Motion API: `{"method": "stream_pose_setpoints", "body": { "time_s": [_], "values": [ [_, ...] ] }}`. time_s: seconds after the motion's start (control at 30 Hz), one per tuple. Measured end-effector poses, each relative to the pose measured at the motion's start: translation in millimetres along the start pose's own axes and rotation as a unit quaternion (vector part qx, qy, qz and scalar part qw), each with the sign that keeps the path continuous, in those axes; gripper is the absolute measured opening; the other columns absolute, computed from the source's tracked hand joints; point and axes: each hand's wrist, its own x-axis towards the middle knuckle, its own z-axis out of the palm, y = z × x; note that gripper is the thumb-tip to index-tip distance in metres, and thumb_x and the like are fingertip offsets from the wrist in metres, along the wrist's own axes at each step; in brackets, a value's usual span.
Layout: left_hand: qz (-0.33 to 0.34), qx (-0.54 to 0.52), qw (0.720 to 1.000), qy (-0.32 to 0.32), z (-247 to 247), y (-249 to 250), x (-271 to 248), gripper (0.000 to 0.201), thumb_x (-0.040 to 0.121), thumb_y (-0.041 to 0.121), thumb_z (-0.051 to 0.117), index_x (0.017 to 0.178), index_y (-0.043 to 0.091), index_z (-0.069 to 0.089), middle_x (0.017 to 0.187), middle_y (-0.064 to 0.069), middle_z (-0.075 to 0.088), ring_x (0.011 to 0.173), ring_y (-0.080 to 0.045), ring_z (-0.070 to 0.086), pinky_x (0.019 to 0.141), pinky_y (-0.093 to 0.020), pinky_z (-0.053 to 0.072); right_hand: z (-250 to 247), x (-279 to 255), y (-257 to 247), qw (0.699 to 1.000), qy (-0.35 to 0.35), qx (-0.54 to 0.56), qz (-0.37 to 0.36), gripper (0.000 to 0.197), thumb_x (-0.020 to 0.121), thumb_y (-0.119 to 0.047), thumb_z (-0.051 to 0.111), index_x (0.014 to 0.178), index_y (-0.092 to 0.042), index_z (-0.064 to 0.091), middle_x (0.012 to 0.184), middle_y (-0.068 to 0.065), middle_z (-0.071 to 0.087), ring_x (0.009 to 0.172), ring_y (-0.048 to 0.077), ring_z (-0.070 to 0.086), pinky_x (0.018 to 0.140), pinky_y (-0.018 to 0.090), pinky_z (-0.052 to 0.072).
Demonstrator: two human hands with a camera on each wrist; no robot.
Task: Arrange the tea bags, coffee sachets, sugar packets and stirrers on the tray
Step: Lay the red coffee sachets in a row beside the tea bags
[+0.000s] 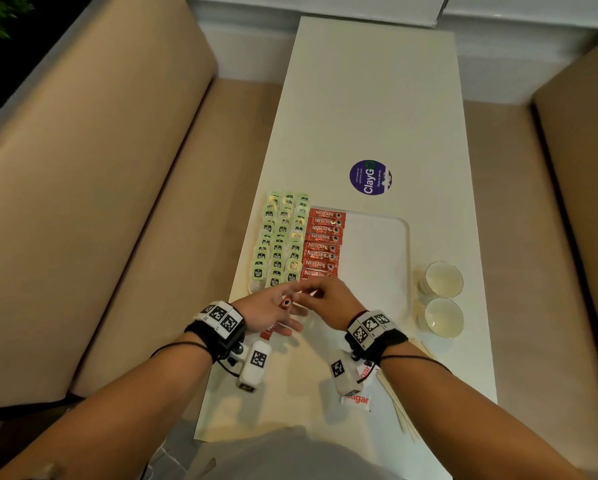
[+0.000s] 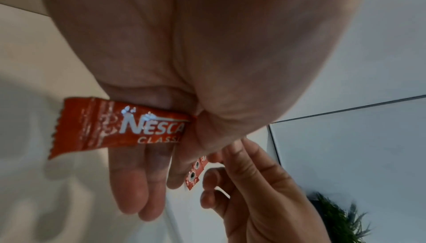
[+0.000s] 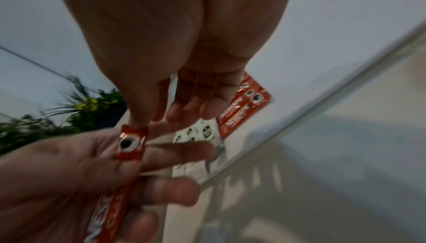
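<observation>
My left hand (image 1: 270, 311) grips a red coffee sachet (image 1: 286, 302) just short of the near edge of the tray (image 1: 377, 251), above the table (image 1: 377, 98); the sachet's long axis runs toward the tray and back toward me, cup-print end leading; my right hand (image 1: 328, 299) meets it there, thumb and forefinger on that leading tip in the right wrist view, so I judge a pinch, though blur softens it; right hand is the nearer to the open slot; coffee sachets (image 1: 323, 244) already lie in a column on the tray's left part, long axes crosswise, so the held one needs a quarter turn; tea bags (image 1: 282, 237) sit in rows left of that column; whether on the tray I cannot tell; right of the tray, two cups (image 1: 443, 299); nearer me than the tray, sugar packets (image 1: 358, 399) and stirrers (image 1: 399, 403), partly under my right wrist; nothing blocks the path to the tray.
</observation>
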Motion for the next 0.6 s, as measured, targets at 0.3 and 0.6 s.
{"method": "stream_pose_setpoints", "body": {
  "time_s": [0.3, 0.6],
  "values": [
    [0.045, -0.01, 0.995, 0.093, -5, 1, 5, 0.031, 0.097, 0.0, 0.059, 0.126, 0.011, 0.057, 0.107, -0.013, 0.073, 0.084, -0.022, 0.073, 0.067, -0.027, 0.057, -6, -1, -6, 0.998, 0.046, 0.017, 0.026, 0.009, 0.094, -0.021, 0.071, 0.089, -0.023, 0.079, 0.081, -0.007, 0.075, 0.077, 0.009, 0.068, 0.075, 0.026, 0.053],
    [0.044, -0.018, 0.973, 0.224, -15, -13, 14, 0.003, 0.093, 0.01, 0.07, 0.09, 0.009, 0.069, 0.074, -0.009, 0.069, 0.062, -0.017, 0.061, 0.063, -0.027, 0.053, -19, -6, 11, 0.99, 0.085, 0.0, 0.113, 0.015, 0.099, -0.02, 0.065, 0.102, -0.01, 0.076, 0.086, -0.001, 0.072, 0.072, 0.009, 0.066, 0.065, 0.016, 0.048]
  ]
}}
